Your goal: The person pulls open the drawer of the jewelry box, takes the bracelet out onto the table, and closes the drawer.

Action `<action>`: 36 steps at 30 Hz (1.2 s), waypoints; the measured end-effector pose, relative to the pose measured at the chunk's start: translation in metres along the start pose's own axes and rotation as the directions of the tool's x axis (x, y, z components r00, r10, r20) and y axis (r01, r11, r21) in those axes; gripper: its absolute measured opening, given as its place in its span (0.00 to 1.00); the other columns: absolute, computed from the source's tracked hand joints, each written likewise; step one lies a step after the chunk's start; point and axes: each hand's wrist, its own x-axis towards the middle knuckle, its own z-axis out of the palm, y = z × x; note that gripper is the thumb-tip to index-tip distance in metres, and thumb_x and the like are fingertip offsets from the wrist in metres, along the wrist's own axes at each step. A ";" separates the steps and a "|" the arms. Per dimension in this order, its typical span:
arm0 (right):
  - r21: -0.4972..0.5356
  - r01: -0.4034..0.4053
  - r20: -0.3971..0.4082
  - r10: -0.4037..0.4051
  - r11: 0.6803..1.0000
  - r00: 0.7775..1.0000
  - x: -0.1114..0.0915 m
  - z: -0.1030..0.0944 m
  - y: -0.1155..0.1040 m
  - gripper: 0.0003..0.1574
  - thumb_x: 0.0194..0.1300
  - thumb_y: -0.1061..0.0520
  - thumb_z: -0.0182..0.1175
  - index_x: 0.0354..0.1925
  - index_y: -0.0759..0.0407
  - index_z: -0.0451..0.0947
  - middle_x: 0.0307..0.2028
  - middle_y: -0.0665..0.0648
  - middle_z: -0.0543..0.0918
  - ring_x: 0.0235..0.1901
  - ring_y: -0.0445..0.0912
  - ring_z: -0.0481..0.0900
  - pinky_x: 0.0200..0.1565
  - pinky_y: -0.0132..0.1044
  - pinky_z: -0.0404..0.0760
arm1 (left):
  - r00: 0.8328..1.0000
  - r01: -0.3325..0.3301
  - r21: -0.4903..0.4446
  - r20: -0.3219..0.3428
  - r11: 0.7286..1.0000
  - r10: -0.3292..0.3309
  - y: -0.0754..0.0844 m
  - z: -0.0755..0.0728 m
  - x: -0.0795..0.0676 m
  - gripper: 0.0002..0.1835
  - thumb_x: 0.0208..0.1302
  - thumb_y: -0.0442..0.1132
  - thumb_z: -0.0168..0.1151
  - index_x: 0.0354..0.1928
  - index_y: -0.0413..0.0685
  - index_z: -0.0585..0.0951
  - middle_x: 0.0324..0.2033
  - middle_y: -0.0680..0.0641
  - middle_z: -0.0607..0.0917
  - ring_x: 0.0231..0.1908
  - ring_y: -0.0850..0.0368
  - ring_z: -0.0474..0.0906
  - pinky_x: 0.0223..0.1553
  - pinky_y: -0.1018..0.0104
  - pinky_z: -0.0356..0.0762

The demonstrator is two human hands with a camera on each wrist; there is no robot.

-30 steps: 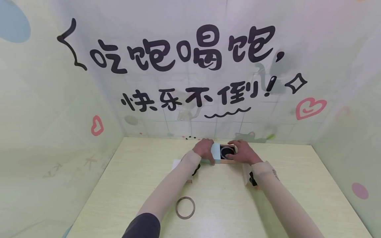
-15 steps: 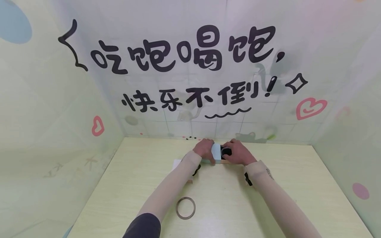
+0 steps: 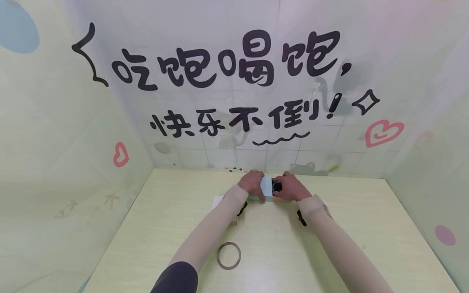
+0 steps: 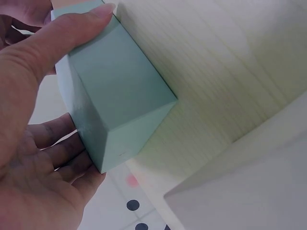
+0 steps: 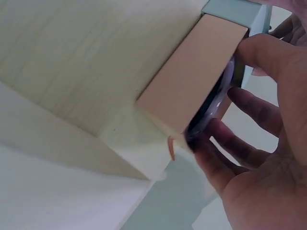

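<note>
Well, left hand (image 3: 252,184) grips blue box (image 4: 127,81); bangle (image 5: 222,91) lies pinched under the right hand (image 3: 293,187).

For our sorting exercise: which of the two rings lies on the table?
The brownish ring in the foreground, flat on the table; the paler ring is in the peach drawer, touched by the right hand.

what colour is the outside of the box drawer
The drawer is peach outside, best seen in the right wrist view.
</note>
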 end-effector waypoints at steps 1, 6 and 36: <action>0.001 -0.007 0.009 0.007 1.000 1.000 0.001 -0.001 -0.002 0.33 0.63 0.51 0.71 0.63 0.64 0.79 0.48 0.67 0.79 0.42 0.54 0.75 0.53 0.52 0.80 | 1.000 0.001 -0.002 0.000 1.000 -0.001 0.000 0.000 0.000 0.45 0.42 0.52 0.86 0.63 0.48 0.76 0.54 0.48 0.81 0.52 0.55 0.74 0.55 0.62 0.78; 0.005 -0.013 0.045 0.012 1.000 0.999 0.004 -0.005 -0.009 0.30 0.63 0.54 0.70 0.61 0.65 0.81 0.45 0.66 0.81 0.41 0.52 0.72 0.49 0.49 0.80 | 1.000 0.004 -0.011 0.000 1.000 -0.004 0.001 0.000 0.000 0.45 0.41 0.52 0.87 0.62 0.48 0.76 0.53 0.48 0.81 0.51 0.55 0.74 0.54 0.63 0.79; 0.051 -0.068 -0.095 0.072 0.996 0.993 0.005 0.007 -0.003 0.32 0.52 0.53 0.75 0.55 0.64 0.83 0.48 0.66 0.79 0.46 0.59 0.73 0.54 0.54 0.79 | 1.000 0.006 -0.018 0.005 1.000 -0.006 0.001 -0.002 0.000 0.44 0.41 0.52 0.87 0.61 0.47 0.76 0.53 0.48 0.82 0.52 0.55 0.74 0.55 0.62 0.79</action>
